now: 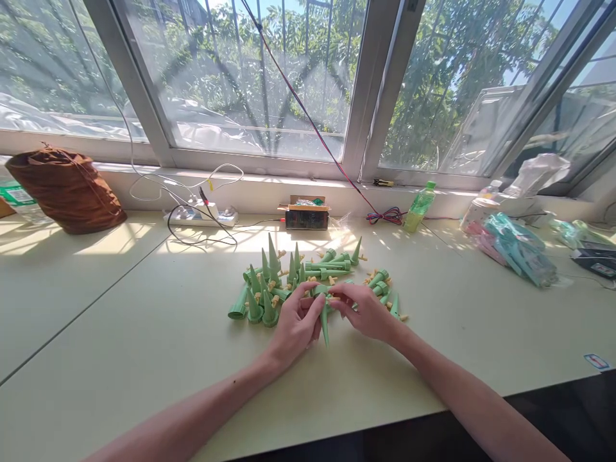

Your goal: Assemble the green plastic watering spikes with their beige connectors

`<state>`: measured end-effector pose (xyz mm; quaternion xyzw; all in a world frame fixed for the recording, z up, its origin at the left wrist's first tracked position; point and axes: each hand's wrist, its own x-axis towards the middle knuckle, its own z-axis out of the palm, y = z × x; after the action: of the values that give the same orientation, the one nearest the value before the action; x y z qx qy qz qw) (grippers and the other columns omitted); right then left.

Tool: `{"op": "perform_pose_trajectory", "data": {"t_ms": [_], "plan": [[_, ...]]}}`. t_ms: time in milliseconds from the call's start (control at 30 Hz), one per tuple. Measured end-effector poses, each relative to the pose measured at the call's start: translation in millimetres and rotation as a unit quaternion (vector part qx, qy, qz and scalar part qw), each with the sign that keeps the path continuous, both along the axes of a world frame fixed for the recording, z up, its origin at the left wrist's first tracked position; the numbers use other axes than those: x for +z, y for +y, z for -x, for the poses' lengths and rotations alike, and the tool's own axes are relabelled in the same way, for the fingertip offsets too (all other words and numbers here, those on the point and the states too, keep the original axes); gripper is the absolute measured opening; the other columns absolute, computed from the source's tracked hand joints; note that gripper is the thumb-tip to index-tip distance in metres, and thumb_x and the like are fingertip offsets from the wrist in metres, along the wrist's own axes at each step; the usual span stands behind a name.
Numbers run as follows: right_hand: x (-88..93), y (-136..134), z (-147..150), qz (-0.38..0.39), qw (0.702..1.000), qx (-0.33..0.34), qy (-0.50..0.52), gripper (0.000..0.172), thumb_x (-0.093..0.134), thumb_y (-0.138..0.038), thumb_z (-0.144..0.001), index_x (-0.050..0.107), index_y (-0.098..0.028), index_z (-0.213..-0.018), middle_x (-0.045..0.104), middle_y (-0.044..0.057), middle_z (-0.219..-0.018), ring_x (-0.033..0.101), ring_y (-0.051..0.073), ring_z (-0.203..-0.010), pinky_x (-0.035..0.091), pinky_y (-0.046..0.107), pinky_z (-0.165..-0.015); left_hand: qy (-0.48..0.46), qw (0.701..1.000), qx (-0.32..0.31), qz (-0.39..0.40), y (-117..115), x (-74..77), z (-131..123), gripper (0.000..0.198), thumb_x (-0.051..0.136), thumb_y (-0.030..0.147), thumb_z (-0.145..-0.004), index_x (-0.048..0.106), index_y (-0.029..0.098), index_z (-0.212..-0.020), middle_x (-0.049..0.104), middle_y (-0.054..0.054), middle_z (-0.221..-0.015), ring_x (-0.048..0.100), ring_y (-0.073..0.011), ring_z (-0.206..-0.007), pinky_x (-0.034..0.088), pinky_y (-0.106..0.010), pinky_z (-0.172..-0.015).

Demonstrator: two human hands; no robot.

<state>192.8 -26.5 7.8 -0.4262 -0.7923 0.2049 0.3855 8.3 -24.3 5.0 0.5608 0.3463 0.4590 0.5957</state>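
Observation:
My left hand (303,316) is closed around a green plant watering spike (325,328), whose pointed end hangs down toward me. Fingers of my right hand (368,310) pinch at the spike's side near its cap, on what seems to be its small yellow valve; the fingertips hide most of it. Beyond my left hand, several green spikes (254,307) stand point up on the table, with little yellow valves at their sides. Other spikes (332,264) lie on their sides behind my hands. To the right of my right hand are more spikes (380,277), some lying down.
On the pale table (158,359), a small dark box (307,218) stands near the window sill. A power strip (202,217) with cables and a brown bag (67,189) are at the left. Toward the right are a green bottle (419,208) and plastic bags (520,247).

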Motion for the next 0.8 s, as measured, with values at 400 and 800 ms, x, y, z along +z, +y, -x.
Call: {"op": "perform_pose_trajectory", "data": {"t_ms": [400,800], "plan": [[2.4,-1.8,0.7,-0.032,0.999,0.011,-0.033,0.029,0.044,-0.035,-0.105,0.063,-0.019,-0.09,0.059,0.0,-0.063,0.052,0.014,-0.057,0.041,0.026,-0.059,0.035,0.999,-0.001,-0.008,1.8,-4.0,1.6,0.041,0.061,0.056,-0.09,0.053,0.02,-0.107,0.052,0.007,-0.046,0.039,-0.0081,-0.028,0.024,-0.017,-0.028],[0.4,-1.6,0.6,0.011,1.0,0.01,-0.026,0.035,0.04,-0.034,-0.105,0.051,-0.021,-0.074,0.048,-0.004,-0.057,0.042,0.012,-0.052,0.035,0.025,-0.056,0.027,0.998,-0.017,-0.059,0.9,-8.4,1.2,0.034,0.058,0.049,-0.094,0.049,0.022,-0.113,0.05,0.009,-0.055,0.044,-0.0068,-0.035,0.03,-0.016,-0.034]]}}
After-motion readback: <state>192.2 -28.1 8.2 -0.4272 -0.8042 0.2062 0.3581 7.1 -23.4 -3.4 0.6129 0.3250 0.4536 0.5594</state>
